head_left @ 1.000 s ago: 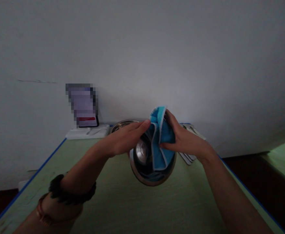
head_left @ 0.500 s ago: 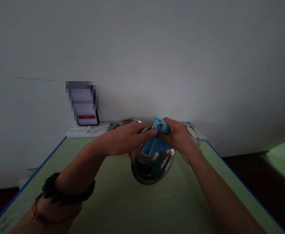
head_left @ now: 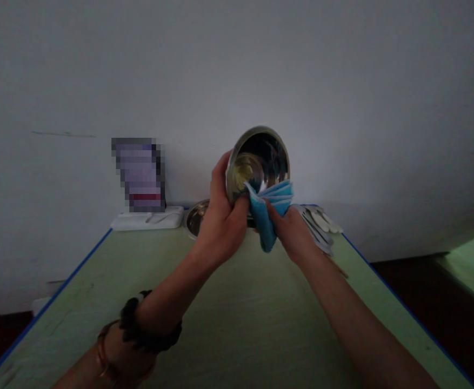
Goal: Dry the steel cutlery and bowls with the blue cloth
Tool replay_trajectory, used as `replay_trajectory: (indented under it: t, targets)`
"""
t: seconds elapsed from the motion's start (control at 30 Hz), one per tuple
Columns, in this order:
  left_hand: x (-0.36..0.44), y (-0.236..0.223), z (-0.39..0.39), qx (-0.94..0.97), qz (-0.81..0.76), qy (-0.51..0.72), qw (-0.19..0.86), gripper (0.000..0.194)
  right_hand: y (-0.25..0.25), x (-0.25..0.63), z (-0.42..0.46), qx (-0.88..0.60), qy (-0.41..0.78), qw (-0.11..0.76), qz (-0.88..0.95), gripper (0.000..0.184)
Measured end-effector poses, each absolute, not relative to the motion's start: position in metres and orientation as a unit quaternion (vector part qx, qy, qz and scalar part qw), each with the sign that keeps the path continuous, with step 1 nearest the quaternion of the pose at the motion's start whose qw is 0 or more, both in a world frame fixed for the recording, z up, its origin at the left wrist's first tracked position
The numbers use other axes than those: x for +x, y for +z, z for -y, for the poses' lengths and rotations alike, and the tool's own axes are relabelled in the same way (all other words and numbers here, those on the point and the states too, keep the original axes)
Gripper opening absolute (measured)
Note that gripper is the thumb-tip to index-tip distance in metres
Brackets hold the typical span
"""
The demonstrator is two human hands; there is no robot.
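Note:
A shiny stainless steel bowl [head_left: 277, 156] is held up above the table, tilted so its open inside faces me. My left hand [head_left: 224, 221] grips it by the left side, thumb at the near rim and fingers around the outside. In my right hand [head_left: 291, 227] is a folded blue cloth [head_left: 265, 227] with pale edges, bunched against the bowl's lower rim. Part of the cloth hangs down below the rim. The fingertips of my right hand are partly hidden behind the cloth.
Behind my left hand a second metal dish [head_left: 195, 219] lies on the green table [head_left: 237, 324]. A phone [head_left: 141, 175] leans upright on a white stand [head_left: 147, 219] at the back left. Grey-white gloves [head_left: 320, 224] lie at the back right. A wall [head_left: 342, 108] rises behind.
The bowl has been raised and turned, its inside now facing me. My left hand has moved to its left side, and the cloth in my right hand is now at the lower rim.

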State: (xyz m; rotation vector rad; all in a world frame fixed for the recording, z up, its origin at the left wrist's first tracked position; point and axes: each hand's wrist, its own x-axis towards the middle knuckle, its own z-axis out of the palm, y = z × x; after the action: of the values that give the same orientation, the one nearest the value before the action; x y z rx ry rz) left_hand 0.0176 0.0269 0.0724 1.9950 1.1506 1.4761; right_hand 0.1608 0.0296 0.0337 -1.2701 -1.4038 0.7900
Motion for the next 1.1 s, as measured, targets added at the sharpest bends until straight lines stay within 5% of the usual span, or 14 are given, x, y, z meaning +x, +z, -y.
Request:
replay_trajectory:
  t: [0.2,0.37,0.53,0.63,0.73,0.83,0.93,1.1]
  targets:
    - [-0.012,0.096,-0.027,0.802,-0.422,0.347,0.241,0.047,0.048,0.188,-0.028,-0.613,0.185,0.433,0.635,0.039]
    - [-0.016,0.097,-0.022,0.877,-0.421,0.196,0.127,0.031,0.053,0.186,-0.023,-0.673,-0.032,0.252,0.695,0.043]
    - [-0.012,0.089,-0.03,0.886,-0.405,0.186,0.126,0.032,0.051,0.168,-0.019,-0.601,-0.149,0.347,0.705,0.046]
    - [-0.019,0.09,-0.038,0.877,-0.412,0.179,0.172,0.034,0.053,0.165,-0.014,-0.591,-0.128,0.37,0.705,0.054]
    - [-0.026,0.089,-0.045,0.867,-0.43,0.173,0.184,0.036,0.054,0.173,-0.01,-0.565,-0.025,0.281,0.775,0.055]
    - [-0.03,0.086,-0.049,0.861,-0.439,0.18,0.184,0.036,0.05,0.182,-0.009,-0.506,0.041,0.188,0.841,0.078]
    - [-0.028,0.086,-0.049,0.862,-0.425,0.174,0.215,0.036,0.045,0.18,-0.011,-0.517,0.007,0.186,0.836,0.094]
    - [-0.015,0.08,-0.041,0.897,-0.376,0.161,0.169,0.03,0.036,0.163,-0.019,-0.541,-0.038,0.222,0.81,0.067]
